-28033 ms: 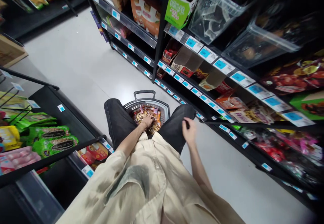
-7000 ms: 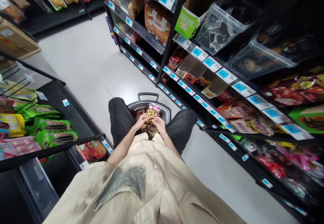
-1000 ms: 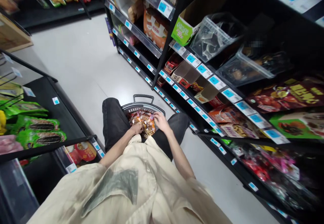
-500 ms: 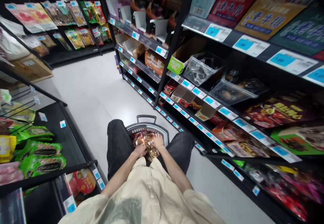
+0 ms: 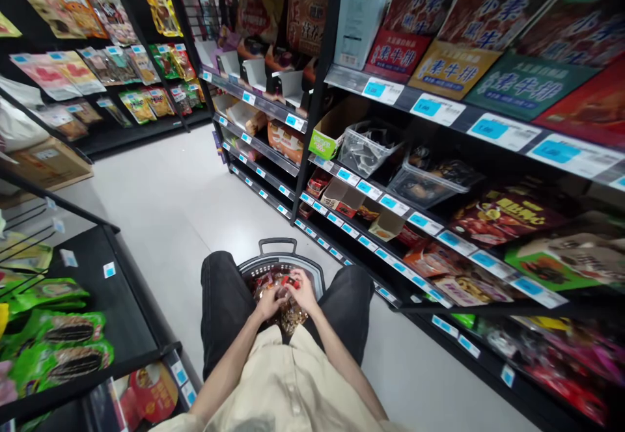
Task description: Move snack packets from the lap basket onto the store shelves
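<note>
A dark basket [image 5: 315, 276] with a grey rim and raised handle stands between my knees. Packaged snacks in shiny brown and gold wrappers [image 5: 293, 317] lie inside it. Above them, my right hand [image 5: 305, 293] pinches a small red packet [image 5: 291, 282] with its fingertips. From the left, my left hand [image 5: 269, 302] reaches over the snacks, its fingers drawn together close to the right fingertips. Whatever the left fingers hold is too small to make out.
On the right, shelves hold boxed snacks [image 5: 520, 81], clear plastic bins [image 5: 368, 149] and bagged goods [image 5: 508, 214]. Green snack bags [image 5: 68, 347] lie on a low rack at left. A cardboard box [image 5: 49, 162] sits on the floor farther back.
Both hands have come together over the basket, and a small red packet now shows in my right hand. Earlier both hands rested among the snacks. The view has tilted upward.
</note>
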The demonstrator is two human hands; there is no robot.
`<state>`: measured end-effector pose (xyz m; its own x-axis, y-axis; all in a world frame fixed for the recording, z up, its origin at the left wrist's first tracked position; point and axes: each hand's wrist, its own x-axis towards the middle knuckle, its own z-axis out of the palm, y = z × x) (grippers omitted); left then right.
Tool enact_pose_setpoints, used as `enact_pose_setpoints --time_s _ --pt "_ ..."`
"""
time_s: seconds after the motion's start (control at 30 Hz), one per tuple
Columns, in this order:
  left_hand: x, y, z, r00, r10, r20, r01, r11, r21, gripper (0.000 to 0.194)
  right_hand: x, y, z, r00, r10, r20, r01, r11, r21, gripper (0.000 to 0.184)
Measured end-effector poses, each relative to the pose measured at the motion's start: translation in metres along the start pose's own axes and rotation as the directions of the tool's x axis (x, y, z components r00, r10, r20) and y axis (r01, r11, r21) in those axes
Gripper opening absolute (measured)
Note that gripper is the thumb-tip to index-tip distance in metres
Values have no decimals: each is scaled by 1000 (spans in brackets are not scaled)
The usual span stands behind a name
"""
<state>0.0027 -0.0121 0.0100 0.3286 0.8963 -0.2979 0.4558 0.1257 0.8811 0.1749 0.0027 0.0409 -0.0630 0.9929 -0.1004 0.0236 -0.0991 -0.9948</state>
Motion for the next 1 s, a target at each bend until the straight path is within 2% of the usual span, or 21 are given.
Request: enact_pose_setpoints --time_s 0.07,0.13,0.2,0.3,0.37,0.5,0.73,1.0 --pt "2 -1 1 1000 -14 20 17 984 -175 38 6 4 -1 990 88 -110 -71 986 149 45" --pt "3 -2 1 999 -38 6 38 931 -362 42 12 10 -3 974 176 -140 -135 956 261 53" --pt "4 -2 0 997 -75 -33 48 857 -513 52 16 17 -5 968 238 -83 -202 930 308 58" --pt "2 3 -2 993 -99 -57 39 764 -643 66 17 21 -3 966 258 30 -258 936 239 53" --pt "-1 7 -3 996 -86 -39 38 744 -667 73 14 21 -1 968 248 42 -251 951 178 49" --pt "-3 9 -4 993 -93 -71 21 736 -677 80 10 20 1 971 238 28 -240 959 153 51" --pt "-5 10 -3 998 -57 -35 15 702 -712 93 8 18 0 977 200 67 -209 964 166 64" --pt "-8 12 -3 996 -85 31 82 705 -705 98 7 16 -1 984 163 67 -168 983 73 62"
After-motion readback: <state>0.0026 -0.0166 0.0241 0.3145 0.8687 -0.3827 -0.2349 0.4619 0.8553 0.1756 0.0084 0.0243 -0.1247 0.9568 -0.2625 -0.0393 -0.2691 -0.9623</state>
